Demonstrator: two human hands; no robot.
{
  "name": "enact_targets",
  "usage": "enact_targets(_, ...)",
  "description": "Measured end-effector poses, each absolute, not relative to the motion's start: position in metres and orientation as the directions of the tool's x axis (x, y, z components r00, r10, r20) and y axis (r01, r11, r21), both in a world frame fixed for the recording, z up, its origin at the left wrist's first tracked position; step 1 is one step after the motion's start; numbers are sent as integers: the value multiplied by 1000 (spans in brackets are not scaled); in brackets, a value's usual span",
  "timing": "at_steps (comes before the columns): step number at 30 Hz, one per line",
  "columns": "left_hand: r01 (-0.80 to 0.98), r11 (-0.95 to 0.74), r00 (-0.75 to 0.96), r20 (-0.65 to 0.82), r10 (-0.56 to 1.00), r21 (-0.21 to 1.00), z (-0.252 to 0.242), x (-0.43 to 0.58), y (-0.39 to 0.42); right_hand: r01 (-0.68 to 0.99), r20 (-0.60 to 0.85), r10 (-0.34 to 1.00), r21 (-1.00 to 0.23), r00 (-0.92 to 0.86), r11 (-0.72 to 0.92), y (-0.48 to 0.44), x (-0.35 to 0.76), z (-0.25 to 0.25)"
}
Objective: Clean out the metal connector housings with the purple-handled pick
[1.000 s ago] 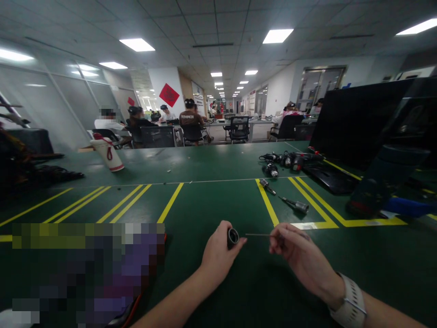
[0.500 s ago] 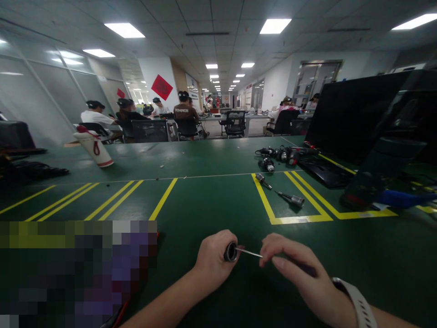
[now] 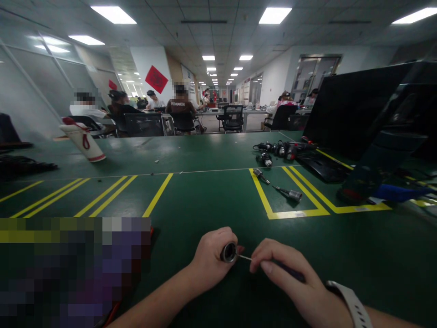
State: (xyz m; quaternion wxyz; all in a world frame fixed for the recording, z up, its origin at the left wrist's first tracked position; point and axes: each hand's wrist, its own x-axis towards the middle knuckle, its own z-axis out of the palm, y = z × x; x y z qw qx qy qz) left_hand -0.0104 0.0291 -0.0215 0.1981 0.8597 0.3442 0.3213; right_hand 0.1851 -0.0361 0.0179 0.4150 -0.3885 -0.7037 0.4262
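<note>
My left hand (image 3: 210, 257) is closed around a dark hollow cylinder with a metal rim (image 3: 228, 252), its open end facing me. In my right hand (image 3: 290, 291) is a slim screwdriver (image 3: 292, 273) with a dark handle and a thin metal shaft. Its shaft points left and meets the cylinder at the rim's right side; the tip itself is hidden. Between the two hands only a short stretch of shaft shows. Ahead on the green table, inside a yellow-taped box, lie a metal-ended connector (image 3: 292, 195) and a smaller similar piece (image 3: 261, 175).
Several dark cabled parts (image 3: 265, 159) lie behind the taped box. At right stand a large black monitor (image 3: 355, 114) and a dark tumbler (image 3: 372, 164). A white cup (image 3: 85, 139) is at far left, and a blurred-out area covers the near left. People sit at desks beyond.
My right hand has come left toward my left hand, so less of the screwdriver's shaft shows between them. The left hand keeps its hold. The view has shifted slightly.
</note>
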Motion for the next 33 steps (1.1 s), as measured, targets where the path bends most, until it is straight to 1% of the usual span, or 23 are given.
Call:
enact_targets(2, 452, -683, 555, 419, 719, 573, -22, -11, 30, 74, 140, 940, -983, -312, 170, -32, 184, 13)
enact_targets(4, 448, -681, 552, 420, 720, 579, -21, -11, 31, -57, 50, 961, -998, -272, 36, -28, 181, 9)
enact_targets(6, 457, -674, 540, 421, 729, 581, -21, -11, 31, -129, 1, 968, -991, -249, -32, -26, 180, 8)
enact_targets(8, 478, -664, 523, 421, 741, 575, -21, -10, 30, -93, 27, 970, -996, -240, 5, -28, 180, 8)
enact_targets(12, 529, -654, 500, 425, 755, 540, -22, -8, 26, 132, 139, 948, -974, -288, 183, -34, 183, 11)
enact_targets(14, 541, -654, 493, 430, 756, 529, -23, -8, 25, 146, 127, 946, -973, -300, 177, -34, 184, 12)
enact_targets(16, 538, -656, 490, 436, 755, 530, -22, -8, 25, 62, 80, 956, -993, -283, 102, -33, 183, 12)
enact_targets(18, 523, -661, 494, 440, 750, 538, -21, -8, 25, -83, 13, 966, -996, -256, -9, -31, 180, 11)
enact_targets(21, 508, -668, 502, 443, 742, 544, -20, -8, 26, -296, -85, 965, -942, -247, -159, -28, 175, 11)
enact_targets(23, 519, -667, 498, 445, 744, 535, -20, -8, 25, -342, -104, 963, -921, -248, -188, -28, 175, 9)
enact_targets(25, 546, -660, 487, 445, 752, 516, -21, -7, 24, -255, -64, 971, -959, -231, -124, -29, 177, 6)
enact_targets(27, 573, -656, 481, 447, 754, 491, -21, -6, 23, -83, 16, 973, -997, -228, -3, -31, 180, 4)
enact_targets(29, 590, -656, 480, 449, 753, 470, -21, -5, 21, 44, 67, 966, -996, -250, 80, -32, 182, 3)
enact_targets(30, 594, -658, 480, 451, 752, 464, -21, -6, 21, 56, 70, 964, -995, -256, 87, -33, 183, 3)
enact_targets(31, 594, -659, 480, 454, 750, 461, -21, -6, 20, 32, 58, 965, -997, -255, 68, -33, 183, 4)
enact_targets(33, 582, -668, 487, 459, 743, 464, -20, -7, 20, -90, 10, 972, -996, -236, -11, -32, 181, 7)
